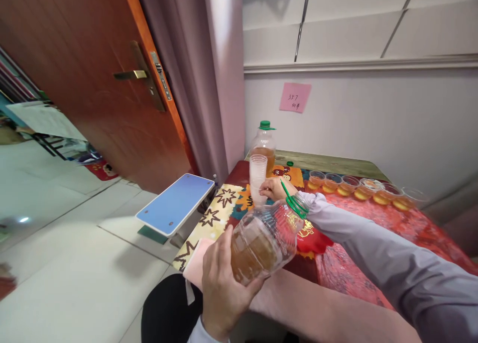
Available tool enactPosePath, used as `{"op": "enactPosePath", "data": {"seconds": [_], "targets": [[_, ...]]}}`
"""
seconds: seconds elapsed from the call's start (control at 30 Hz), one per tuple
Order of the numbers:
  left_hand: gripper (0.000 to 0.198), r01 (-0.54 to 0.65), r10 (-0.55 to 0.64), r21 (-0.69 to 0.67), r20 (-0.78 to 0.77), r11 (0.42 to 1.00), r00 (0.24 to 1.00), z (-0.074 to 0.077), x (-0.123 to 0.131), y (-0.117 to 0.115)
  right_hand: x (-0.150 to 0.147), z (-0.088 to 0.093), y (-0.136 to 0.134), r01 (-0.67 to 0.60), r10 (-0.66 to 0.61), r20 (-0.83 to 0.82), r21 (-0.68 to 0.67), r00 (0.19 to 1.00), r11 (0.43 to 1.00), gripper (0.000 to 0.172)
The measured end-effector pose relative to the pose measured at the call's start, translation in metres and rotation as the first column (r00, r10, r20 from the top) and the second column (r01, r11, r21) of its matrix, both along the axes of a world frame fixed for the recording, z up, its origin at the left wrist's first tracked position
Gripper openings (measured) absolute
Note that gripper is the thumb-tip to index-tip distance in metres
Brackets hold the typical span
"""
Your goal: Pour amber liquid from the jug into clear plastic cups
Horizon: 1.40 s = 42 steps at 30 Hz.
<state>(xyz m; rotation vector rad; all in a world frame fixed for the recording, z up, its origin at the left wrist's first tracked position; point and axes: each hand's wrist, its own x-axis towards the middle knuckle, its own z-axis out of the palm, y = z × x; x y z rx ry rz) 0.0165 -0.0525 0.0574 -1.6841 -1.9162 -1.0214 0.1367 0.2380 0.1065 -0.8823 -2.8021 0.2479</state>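
We are supporting a tilted bottle of amber liquid with the left hand, its fingers clamping around the lower body, while the right hand is touching a stack of clear cups low on its side. The right fingers are lying close together there; we are not able to tell whether they are gripping a cup. The bottle is hanging over the near edge of the desk, its neck pointing toward the right sleeve. In our judgement, we should be pinching lightly, since the thin plastic is probably giving under pressure, and holding the bottle's neck above its liquid level, as we are seeing a green ring there but no clear sign of a lid. Regarding clearance, a second bottle is standing just behind the stack, a loose green cap is lying to its right, and a row of filled cups is lining the far side beyond the sleeve, beside red film. Open room is extending leftward over patterned cloth, ending at the desk's edge near a blue-topped stand.
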Motion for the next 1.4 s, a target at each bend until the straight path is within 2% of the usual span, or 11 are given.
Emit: {"op": "enactPosePath", "data": {"seconds": [0.13, 0.3, 0.43, 0.5, 0.6, 0.7, 0.8, 0.9, 1.13, 1.3, 1.4], "targets": [[0.111, -0.007, 0.007, 0.002, -0.009, 1.000, 1.000, 0.000, 0.000, -0.001, 0.001, 0.006, -0.002, 0.017, -0.018, -0.044, -0.024, 0.999, 1.000, 0.010], [0.111, -0.007, 0.007, 0.004, -0.020, 1.000, 1.000, 0.000, 0.000, 0.000, 0.014, 0.019, -0.010, 0.028, -0.028, -0.232, -0.002, 0.972, 1.000, 0.018], [0.110, -0.006, 0.006, 0.001, -0.013, 1.000, 1.000, 0.001, -0.001, 0.001, 0.056, 0.033, -0.024, 0.162, -0.115, -0.485, 0.057, 0.867, 0.985, 0.021], [0.109, -0.003, 0.003, -0.004, -0.005, 1.000, 1.000, 0.002, -0.002, 0.001, 0.084, 0.033, -0.033, 0.220, -0.158, -0.538, 0.052, 0.828, 0.974, 0.019], [0.108, -0.013, 0.013, -0.017, 0.015, 1.000, 1.000, 0.001, -0.005, 0.003, 0.125, 0.015, -0.047, 0.234, -0.190, -0.469, 0.036, 0.862, 0.972, 0.013], [0.107, -0.029, 0.029, -0.005, 0.041, 1.000, 0.999, 0.000, -0.006, 0.006, 0.151, -0.020, -0.058, 0.212, -0.204, -0.345, -0.014, 0.916, 0.977, 0.012], [0.108, -0.026, 0.026, 0.004, 0.062, 1.000, 0.998, 0.000, -0.006, 0.009, 0.159, -0.054, -0.064, 0.207, -0.217, -0.272, -0.068, 0.937, 0.976, 0.010], [0.107, -0.026, 0.026, -0.001, 0.054, 1.000, 0.998, 0.002, -0.004, 0.011, 0.157, -0.075, -0.065, 0.211, -0.220, -0.238, -0.063, 0.946, 0.975, 0.009], [0.106, -0.005, 0.005, -0.019, 0.011, 1.000, 1.000, 0.005, -0.002, 0.013, 0.159, -0.088, -0.062, 0.257, -0.253, -0.208, -0.008, 0.945, 0.966, 0.010], [0.106, -0.014, 0.015, -0.049, 0.024, 0.999, 1.000, 0.004, -0.003, 0.015, 0.162, -0.087, -0.071, 0.310, -0.303, -0.308, -0.029, 0.902, 0.950, 0.046], [0.106, -0.015, 0.017, -0.052, 0.026, 0.999, 1.000, 0.003, -0.003, 0.015, 0.159, -0.082, -0.089, 0.336, -0.323, -0.454, -0.054, 0.830, 0.940, 0.056]]}}
